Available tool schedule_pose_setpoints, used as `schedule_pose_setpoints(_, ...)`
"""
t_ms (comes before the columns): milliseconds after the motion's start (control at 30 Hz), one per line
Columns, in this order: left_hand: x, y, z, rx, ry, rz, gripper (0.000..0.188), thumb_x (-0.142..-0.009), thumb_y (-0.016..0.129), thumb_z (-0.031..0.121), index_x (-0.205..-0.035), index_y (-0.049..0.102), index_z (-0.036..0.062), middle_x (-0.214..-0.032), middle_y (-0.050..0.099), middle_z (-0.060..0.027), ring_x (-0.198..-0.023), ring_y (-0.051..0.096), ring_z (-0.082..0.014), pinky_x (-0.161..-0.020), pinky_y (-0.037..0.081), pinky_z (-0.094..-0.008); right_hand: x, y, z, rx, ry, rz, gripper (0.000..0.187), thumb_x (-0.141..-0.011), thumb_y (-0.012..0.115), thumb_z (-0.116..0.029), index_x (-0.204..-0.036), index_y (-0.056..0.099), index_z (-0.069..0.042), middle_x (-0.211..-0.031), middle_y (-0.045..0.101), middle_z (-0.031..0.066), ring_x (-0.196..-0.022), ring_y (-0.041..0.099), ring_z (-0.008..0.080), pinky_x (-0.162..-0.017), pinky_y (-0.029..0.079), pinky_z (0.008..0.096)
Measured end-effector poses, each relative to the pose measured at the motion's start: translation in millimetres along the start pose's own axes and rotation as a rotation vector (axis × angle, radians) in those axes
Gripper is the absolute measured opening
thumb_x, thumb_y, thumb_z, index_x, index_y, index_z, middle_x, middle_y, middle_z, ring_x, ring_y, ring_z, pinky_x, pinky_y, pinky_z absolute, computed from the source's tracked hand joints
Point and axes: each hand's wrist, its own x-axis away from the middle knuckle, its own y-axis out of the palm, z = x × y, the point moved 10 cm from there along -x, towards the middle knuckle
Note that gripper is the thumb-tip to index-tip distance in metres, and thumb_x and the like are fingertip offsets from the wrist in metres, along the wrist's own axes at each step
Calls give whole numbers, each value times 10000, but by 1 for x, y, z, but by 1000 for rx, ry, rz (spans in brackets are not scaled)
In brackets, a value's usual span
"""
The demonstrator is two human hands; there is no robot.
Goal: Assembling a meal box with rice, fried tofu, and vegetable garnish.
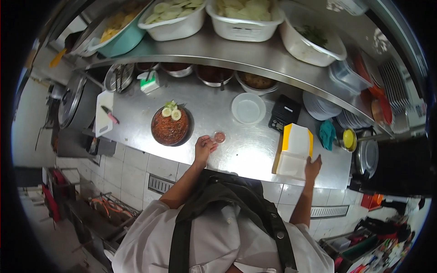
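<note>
My left hand (205, 149), fingers curled, is at the rim of a small clear plastic cup (220, 137) with something reddish in it, low over the counter. To its left is a round dish (169, 129) covered in red sauce, topped with pale round slices (171, 112) and a bit of green. My right hand (313, 167) grips the right side of an open takeout box (292, 164), white inside with yellow edges, near the counter's front edge.
Behind the box sits a black scale (285, 112); a white round bowl (248, 108) is left of it. A pink-handled knife (110, 114) lies on a white cutting board (104, 101). Food tubs (248, 32) line the shelf above. A teal cloth (327, 135) and stacked plates (317, 108) stand right.
</note>
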Motion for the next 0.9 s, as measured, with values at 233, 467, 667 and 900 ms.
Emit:
schedule_pose_setpoints(233, -4, -9, -25, -56, -46, -114, 189, -950, 512, 196, -1061, 507, 44, -903, 583, -68, -757, 640, -173, -648, 505, -265, 38, 14, -3, -452, -107, -217, 288, -911, 493, -149, -1134, 573, 15, -996, 631, 220, -902, 620, 362, -804, 479, 402)
schedule_pose_setpoints(467, 17, -20, -12, -271, 13, -105, 199, -964, 513, 181, -1038, 550, 1, -862, 603, -70, -738, 632, -151, -647, 506, -257, 47, 14, -56, -441, -154, -151, 308, -907, 516, -128, -1183, 541, 7, -1080, 595, 249, -992, 578, 403, -855, 460, 441)
schedule_pose_setpoints(667, 30, -3, -3, -390, -22, -162, 233, -964, 522, 206, -1054, 553, -6, -885, 609, -55, -762, 630, -143, -674, 500, -245, 30, 6, -37, -591, 110, -229, 397, -916, 552, -214, -1225, 502, 30, -1038, 608, 197, -888, 621, 272, -746, 500, 339)
schedule_pose_setpoints(900, 67, -20, 1, -525, 43, -156, 215, -967, 512, 212, -1001, 567, 7, -828, 607, -51, -740, 610, -129, -646, 481, -250, 35, 28, 49, -901, 423, -119, 279, -945, 505, -221, -1106, 573, -3, -813, 605, 65, -547, 545, 90, -454, 434, 226)
